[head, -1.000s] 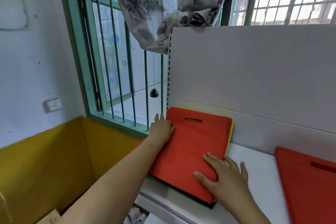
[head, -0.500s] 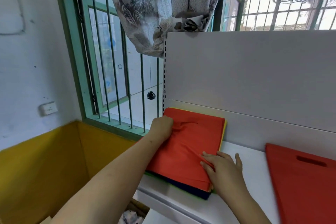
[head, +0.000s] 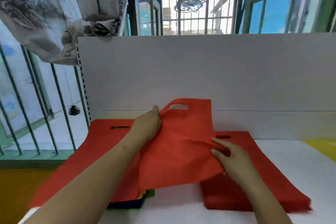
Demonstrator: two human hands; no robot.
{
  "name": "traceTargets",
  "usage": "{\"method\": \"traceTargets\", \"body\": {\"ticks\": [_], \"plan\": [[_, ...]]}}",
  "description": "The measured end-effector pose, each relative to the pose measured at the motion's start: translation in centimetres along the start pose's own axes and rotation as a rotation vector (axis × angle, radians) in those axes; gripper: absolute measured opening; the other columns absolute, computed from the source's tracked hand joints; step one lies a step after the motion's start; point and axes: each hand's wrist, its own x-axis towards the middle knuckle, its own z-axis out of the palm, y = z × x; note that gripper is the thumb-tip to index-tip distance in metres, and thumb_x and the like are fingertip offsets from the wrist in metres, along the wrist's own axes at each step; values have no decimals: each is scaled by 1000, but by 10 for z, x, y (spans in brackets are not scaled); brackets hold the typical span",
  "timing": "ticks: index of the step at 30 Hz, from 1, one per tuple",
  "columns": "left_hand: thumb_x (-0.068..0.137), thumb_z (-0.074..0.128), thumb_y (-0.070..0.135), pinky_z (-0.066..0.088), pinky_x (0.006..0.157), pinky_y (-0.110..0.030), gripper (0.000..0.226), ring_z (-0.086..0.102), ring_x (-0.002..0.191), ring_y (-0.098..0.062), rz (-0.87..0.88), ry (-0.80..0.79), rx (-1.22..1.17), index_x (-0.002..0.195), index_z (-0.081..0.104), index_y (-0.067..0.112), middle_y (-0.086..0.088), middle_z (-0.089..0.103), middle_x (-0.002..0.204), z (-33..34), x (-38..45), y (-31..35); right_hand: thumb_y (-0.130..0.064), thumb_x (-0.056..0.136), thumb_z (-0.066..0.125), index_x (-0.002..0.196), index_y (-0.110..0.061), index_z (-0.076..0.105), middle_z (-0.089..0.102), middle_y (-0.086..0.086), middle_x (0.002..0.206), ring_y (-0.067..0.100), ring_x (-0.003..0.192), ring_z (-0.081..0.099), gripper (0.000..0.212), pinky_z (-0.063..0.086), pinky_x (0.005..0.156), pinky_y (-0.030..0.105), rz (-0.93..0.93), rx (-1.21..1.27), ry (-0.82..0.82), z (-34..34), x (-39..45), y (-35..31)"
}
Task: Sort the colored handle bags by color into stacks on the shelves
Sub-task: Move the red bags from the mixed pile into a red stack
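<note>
A red handle bag [head: 181, 143] hangs lifted above the white shelf [head: 181, 211], its cut-out handle toward the back panel. My left hand [head: 148, 125] grips its upper left edge. My right hand [head: 231, 156] pinches its lower right edge. Under it on the left lies a mixed stack [head: 101, 143] with a red bag on top and green and dark blue edges showing at the front. To the right lies a stack of red bags [head: 263, 174]. The lifted bag hangs between the two stacks and overlaps both.
A white back panel [head: 200, 71] rises behind the shelf. A yellow bag [head: 321, 147] lies at the far right edge. A barred window [head: 36, 114] and a patterned curtain [head: 45, 9] are on the left, beyond the shelf's end.
Both hands have lifted the top red bag off the mixed stack and carried it rightward toward the red stack. The view has swung right and another red bag now tops the mixed stack.
</note>
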Motion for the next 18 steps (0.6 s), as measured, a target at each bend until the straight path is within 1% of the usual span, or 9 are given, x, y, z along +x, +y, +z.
{"method": "traceTargets", "body": {"ticks": [2, 3, 5, 9, 11, 13, 15, 17, 18], "plan": [[99, 38, 22, 41, 66, -38, 17, 63, 92, -37, 53, 14, 16, 110, 42, 9, -12, 64, 99, 19, 4, 33, -23, 86, 71, 126, -27, 63, 65, -3, 121, 17, 98, 65, 41, 43, 81, 10, 52, -92, 49, -23, -2, 24], [99, 38, 22, 44, 70, -40, 19, 63, 94, -36, 69, 10, 14, 112, 43, 10, -11, 64, 101, 33, 6, 49, -25, 86, 71, 127, -28, 62, 63, -3, 127, 17, 112, 60, 42, 40, 92, 17, 89, -155, 70, -35, -4, 38], [97, 40, 23, 47, 77, -41, 21, 63, 99, -34, 78, -35, -7, 115, 44, 12, -10, 62, 108, 61, 9, 76, -26, 85, 73, 126, -28, 63, 61, -4, 131, 16, 121, 55, 43, 36, 101, 23, 154, -206, 112, -53, -11, 65], [92, 47, 27, 47, 85, -39, 40, 56, 110, -32, 23, -276, 60, 129, 41, 13, -10, 52, 126, 114, 1, 111, -25, 84, 72, 124, -25, 64, 63, -4, 128, 15, 119, 56, 41, 34, 99, 20, 216, -271, 193, -70, -18, 107], [92, 51, 29, 46, 92, -40, 50, 52, 117, -36, -63, -358, 20, 135, 37, 9, -15, 44, 135, 130, -4, 118, -32, 87, 68, 124, -28, 62, 63, -5, 124, 17, 116, 55, 38, 36, 97, 25, 260, -361, 229, -73, -20, 119], [92, 52, 30, 45, 95, -42, 54, 52, 118, -40, -151, -373, -77, 136, 34, 5, -20, 39, 138, 140, -5, 122, -40, 91, 58, 124, -32, 61, 62, -5, 121, 21, 113, 51, 33, 40, 93, 32, 319, -520, 291, -72, -24, 129], [91, 53, 27, 45, 95, -43, 55, 54, 115, -44, -211, -369, -185, 136, 31, 2, -26, 33, 141, 146, -2, 127, -45, 95, 43, 122, -28, 63, 64, -3, 118, 23, 109, 52, 37, 43, 89, 35, 346, -573, 327, -67, -28, 140], [91, 54, 23, 45, 95, -44, 57, 54, 112, -47, -246, -375, -273, 137, 29, -1, -31, 25, 144, 152, -1, 134, -53, 97, 27, 124, -24, 62, 64, -1, 121, 22, 110, 54, 52, 44, 92, 36, 343, -480, 343, -62, -31, 145], [90, 54, 22, 45, 96, -44, 57, 53, 113, -48, -244, -372, -294, 136, 30, -2, -33, 21, 145, 155, -1, 137, -56, 97, 25, 130, -24, 57, 61, -2, 128, 21, 117, 53, 56, 43, 97, 37, 349, -377, 360, -61, -32, 144]]}}
